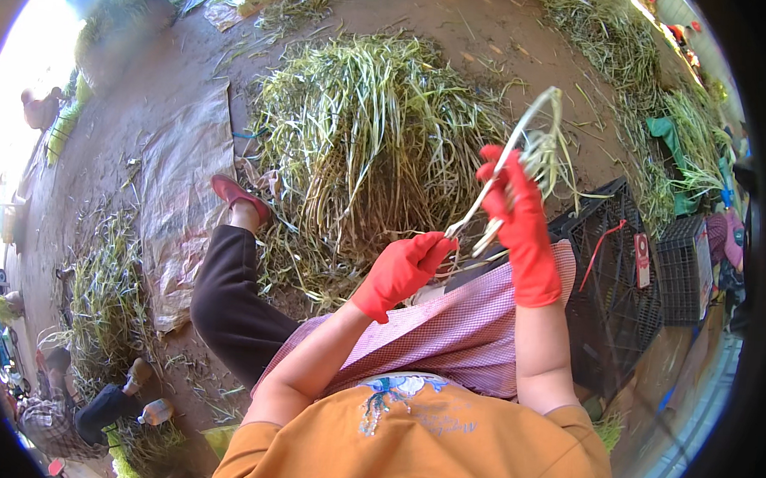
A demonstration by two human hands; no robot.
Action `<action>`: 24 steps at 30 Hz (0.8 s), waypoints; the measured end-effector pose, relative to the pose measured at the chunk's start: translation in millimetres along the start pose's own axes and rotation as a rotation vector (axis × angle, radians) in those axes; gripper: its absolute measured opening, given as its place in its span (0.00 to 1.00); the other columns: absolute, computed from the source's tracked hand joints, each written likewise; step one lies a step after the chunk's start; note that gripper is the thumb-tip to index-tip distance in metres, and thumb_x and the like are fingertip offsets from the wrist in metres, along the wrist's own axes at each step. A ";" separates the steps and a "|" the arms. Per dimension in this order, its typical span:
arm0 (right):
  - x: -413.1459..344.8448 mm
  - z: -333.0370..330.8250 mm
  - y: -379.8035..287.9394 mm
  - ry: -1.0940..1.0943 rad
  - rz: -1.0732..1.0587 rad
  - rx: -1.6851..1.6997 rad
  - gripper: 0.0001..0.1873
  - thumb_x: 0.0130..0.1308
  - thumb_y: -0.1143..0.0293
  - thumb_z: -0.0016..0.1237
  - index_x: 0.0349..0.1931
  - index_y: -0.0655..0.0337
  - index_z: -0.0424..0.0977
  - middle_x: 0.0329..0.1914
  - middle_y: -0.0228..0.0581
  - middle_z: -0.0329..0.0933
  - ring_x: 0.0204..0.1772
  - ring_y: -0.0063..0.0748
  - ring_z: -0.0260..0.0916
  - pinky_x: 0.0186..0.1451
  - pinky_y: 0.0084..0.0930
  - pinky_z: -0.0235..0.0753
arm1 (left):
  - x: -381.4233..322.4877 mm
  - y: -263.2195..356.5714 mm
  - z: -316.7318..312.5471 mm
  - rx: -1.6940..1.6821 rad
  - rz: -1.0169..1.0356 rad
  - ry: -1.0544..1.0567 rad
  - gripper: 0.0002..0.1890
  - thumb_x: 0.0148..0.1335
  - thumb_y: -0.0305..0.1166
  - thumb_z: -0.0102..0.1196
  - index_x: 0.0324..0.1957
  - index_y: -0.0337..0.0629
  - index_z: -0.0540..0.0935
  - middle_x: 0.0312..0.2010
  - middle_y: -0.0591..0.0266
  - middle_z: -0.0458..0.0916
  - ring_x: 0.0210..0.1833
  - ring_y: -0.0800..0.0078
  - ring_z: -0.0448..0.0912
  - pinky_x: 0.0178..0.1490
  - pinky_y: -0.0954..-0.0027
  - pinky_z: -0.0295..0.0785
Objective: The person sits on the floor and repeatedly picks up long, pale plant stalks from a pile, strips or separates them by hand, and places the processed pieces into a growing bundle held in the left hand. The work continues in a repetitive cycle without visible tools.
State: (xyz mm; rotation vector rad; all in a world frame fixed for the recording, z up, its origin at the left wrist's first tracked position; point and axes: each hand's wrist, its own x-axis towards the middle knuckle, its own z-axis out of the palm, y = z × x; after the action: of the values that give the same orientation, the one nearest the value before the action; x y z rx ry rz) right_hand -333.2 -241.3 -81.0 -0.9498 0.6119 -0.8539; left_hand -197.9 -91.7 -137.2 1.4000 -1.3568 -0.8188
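My left hand (404, 272), in a red rubber glove, pinches the lower end of a long pale plant stalk (498, 170). That stalk slants up past the fingers of my right hand (518, 226) and bends over at its top. In the same red glove, my right hand holds a small bunch of stalks (487, 237); their cut-looking ends stick out below the palm and limp leaves hang behind the fingers. The fingers are slightly blurred. Beyond both hands lies a large heap of long green leafy stalks (368, 136), with browner stems towards me.
Black plastic crates (611, 294) stand close on my right, one with a red tie and tag. A flattened woven sack (183, 198) covers dirt floor on the left. More stalk piles (105, 291) lie around. Another person (61, 411) sits at lower left near a plastic bottle (156, 412).
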 end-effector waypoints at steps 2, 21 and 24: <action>-1.0 7.1 10.5 -0.048 0.019 -0.114 0.17 0.72 0.56 0.43 0.42 0.61 0.78 0.25 0.31 0.77 0.11 0.11 0.51 0.13 0.12 0.44 | -4.6 -2.1 -4.8 -0.103 -0.165 -0.064 0.09 0.67 0.33 0.52 0.44 0.42 0.81 0.29 0.58 0.81 0.29 0.69 0.78 0.35 0.70 0.73; 7.6 13.2 25.7 0.224 -0.006 -0.114 0.17 0.68 0.53 0.49 0.33 0.59 0.75 0.25 0.33 0.75 0.12 0.12 0.51 0.13 0.14 0.44 | 7.0 0.6 -8.3 -0.092 -0.208 -0.027 0.12 0.66 0.35 0.54 0.47 0.43 0.81 0.26 0.60 0.82 0.28 0.74 0.80 0.36 0.71 0.75; 2.6 14.8 28.0 0.122 0.102 -0.211 0.22 0.68 0.49 0.47 0.21 0.53 0.66 0.22 0.33 0.72 0.14 0.16 0.58 0.14 0.14 0.51 | 16.9 7.4 -2.3 -0.160 -0.097 -0.086 0.09 0.65 0.33 0.54 0.43 0.41 0.81 0.26 0.59 0.81 0.27 0.74 0.79 0.36 0.73 0.74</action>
State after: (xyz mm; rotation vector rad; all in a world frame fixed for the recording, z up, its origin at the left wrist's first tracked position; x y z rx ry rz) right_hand -310.7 -228.3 -99.1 -1.0519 0.8613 -0.7702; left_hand -195.6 -107.0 -126.8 1.3262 -1.2657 -1.0389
